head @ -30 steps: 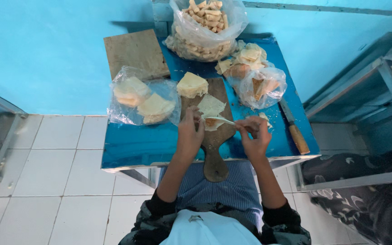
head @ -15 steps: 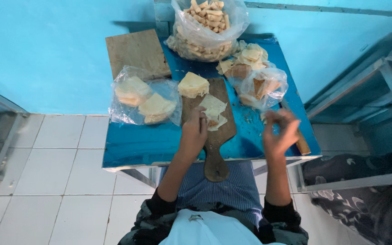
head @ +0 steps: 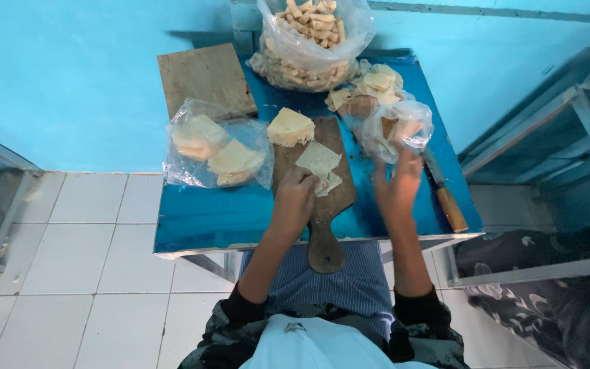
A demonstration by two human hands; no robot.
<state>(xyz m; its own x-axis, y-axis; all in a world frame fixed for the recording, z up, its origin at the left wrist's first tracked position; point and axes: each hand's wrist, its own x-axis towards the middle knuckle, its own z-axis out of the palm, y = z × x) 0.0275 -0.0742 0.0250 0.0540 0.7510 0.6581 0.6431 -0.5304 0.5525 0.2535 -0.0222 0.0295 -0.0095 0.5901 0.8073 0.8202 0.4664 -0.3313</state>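
**Hands at the cutting board**

My left hand [head: 295, 198] presses thin pale sheets [head: 319, 164] on the wooden board [head: 328, 205], fingers curled over their near edge. My right hand [head: 399, 188] hovers open and empty just right of the board, below a clear bag [head: 397, 130]. A knife [head: 445, 195] lies further right. A pale block [head: 291, 127] sits beyond my left hand.

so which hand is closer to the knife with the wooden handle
Right. The right hand hovers just left of the knife; the left hand rests on the cutting board, farther away.
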